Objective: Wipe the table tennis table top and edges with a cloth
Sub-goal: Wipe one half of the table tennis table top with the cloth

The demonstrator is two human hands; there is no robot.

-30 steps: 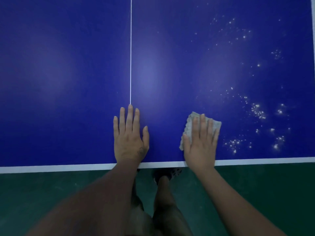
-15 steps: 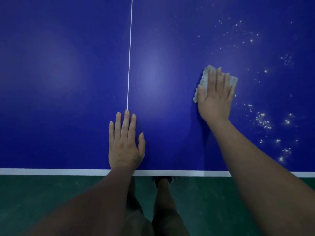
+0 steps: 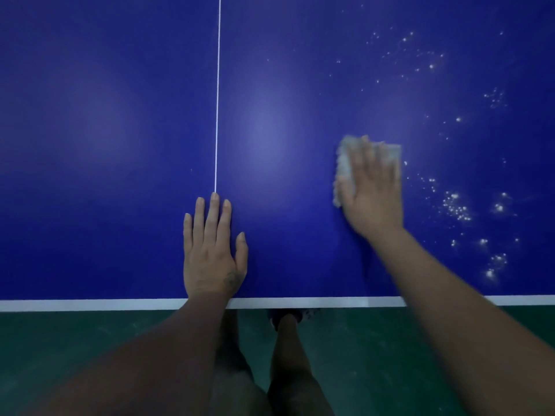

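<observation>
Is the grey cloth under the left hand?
No, the right hand presses the pale grey cloth on the blue table; the left hand lies bare.

Single wide-angle view from the head, aimed forward and steeply down over the near edge of the blue worktop [image 3: 90, 145]. Faced along its white centre line [image 3: 216, 100]. Near enough to catch the left hand [image 3: 211, 253] and right hand [image 3: 372, 190] at arm's length mid-frame, with green floor [image 3: 60, 340] along the bottom.
</observation>
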